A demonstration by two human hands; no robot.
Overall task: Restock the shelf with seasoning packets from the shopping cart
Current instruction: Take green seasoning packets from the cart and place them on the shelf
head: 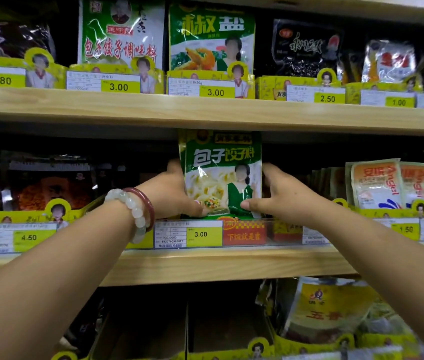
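Note:
A green and white seasoning packet (222,175) stands upright in a slot on the middle wooden shelf (205,263), above a 3.00 price tag. A second packet's edge shows just behind it at the left. My left hand (171,190) grips the stack's left edge, thumb on the front near the bottom. My right hand (281,193) grips the right edge, its thumb pressed on the lower front. Two bracelets sit on my left wrist. The shopping cart is out of view.
The top shelf (205,113) holds green and white packets and dark bags behind yellow price strips. Dark red bags (49,183) fill the slot to the left, orange and white sachets (377,185) the right. A yellow packet (327,310) lies on the bottom shelf.

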